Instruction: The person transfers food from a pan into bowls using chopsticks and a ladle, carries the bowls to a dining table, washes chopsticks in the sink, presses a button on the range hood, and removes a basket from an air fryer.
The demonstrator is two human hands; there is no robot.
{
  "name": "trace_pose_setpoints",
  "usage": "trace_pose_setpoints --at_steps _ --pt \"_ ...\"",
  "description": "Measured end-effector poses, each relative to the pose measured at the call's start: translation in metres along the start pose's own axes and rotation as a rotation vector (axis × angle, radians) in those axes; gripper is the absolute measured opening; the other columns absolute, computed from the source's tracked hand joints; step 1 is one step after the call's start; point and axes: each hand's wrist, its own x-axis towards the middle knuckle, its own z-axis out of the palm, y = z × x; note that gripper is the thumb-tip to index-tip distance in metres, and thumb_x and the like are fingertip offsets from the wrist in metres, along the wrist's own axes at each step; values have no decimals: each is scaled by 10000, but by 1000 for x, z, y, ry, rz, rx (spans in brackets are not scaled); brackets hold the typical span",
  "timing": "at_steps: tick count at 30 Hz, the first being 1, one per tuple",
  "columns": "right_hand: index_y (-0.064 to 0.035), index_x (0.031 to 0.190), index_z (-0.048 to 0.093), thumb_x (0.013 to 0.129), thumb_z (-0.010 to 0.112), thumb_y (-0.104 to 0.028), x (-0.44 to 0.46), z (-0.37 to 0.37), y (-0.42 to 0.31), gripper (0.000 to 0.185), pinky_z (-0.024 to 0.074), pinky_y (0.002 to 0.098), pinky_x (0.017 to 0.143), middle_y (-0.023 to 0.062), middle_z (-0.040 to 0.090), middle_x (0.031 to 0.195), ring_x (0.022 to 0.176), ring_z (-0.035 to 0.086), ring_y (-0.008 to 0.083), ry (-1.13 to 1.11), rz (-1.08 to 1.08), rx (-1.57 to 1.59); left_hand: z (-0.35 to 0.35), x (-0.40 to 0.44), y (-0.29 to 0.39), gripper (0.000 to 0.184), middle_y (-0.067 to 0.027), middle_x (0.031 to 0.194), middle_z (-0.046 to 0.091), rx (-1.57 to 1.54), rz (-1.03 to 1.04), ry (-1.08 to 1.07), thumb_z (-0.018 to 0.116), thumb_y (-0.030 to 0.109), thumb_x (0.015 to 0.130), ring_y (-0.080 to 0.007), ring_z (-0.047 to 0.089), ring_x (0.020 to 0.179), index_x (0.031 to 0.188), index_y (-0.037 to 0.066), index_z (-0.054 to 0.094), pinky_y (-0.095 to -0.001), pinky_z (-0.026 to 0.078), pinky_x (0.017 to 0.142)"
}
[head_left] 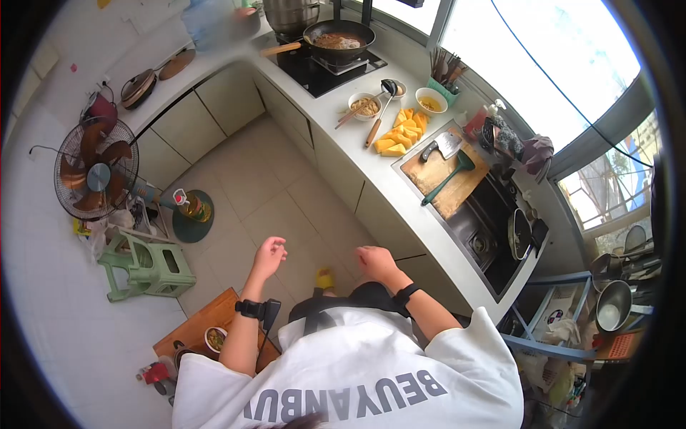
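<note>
My left hand [270, 258] hangs over the tiled floor with its fingers loosely bent and a little apart, holding nothing. My right hand [375, 263] is near the counter's front side, its fingers curled in, with nothing seen in them. Neither hand touches anything. Along the counter [343, 150] lie yellow-orange cut pieces [401, 133]. A bowl [365, 106] with chopsticks across it, a ladle [382, 114] and a bowl of yellow liquid [431, 101] are beside them. A cleaver [444, 145] and a green-handled spatula [450, 174] rest on a wooden cutting board [457, 194].
At the back, a wok [339, 41] with brown food sits on the black stove [307, 77]. The sink [493, 254] is on the right. A standing fan [96, 171], a green stool [146, 264] and a wooden table [175, 332] stand on the left. Pans hang near a blue rack [525, 322].
</note>
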Motion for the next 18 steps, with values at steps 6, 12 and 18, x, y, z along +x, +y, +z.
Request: trace_pose_setpoints --at_steps 6,12,18 --pt "-177 1173 541 764 604 -122 171 -103 16 418 498 369 651 69 545 851 734 597 272 405 99 -41 -4 127 117 198 -70 814 608 -51 183 -296 463 77 911 -128 602 732 1067 -20 537 -246 500 692" --pt "-157 1225 508 768 512 -26 325 -137 91 476 476 366 640 67 511 825 720 577 250 472 57 -207 -20 222 151 214 -59 843 604 -134 7 -485 465 124 921 -133 604 773 1077 6 552 -261 512 747" --pt "-135 1048 637 760 548 -90 402 -152 144 305 455 313 662 23 532 854 760 568 184 468 -151 -287 -48 330 207 230 -56 862 608 -73 -87 -470 449 142 930 -132 613 769 1105 24 538 -268 519 747"
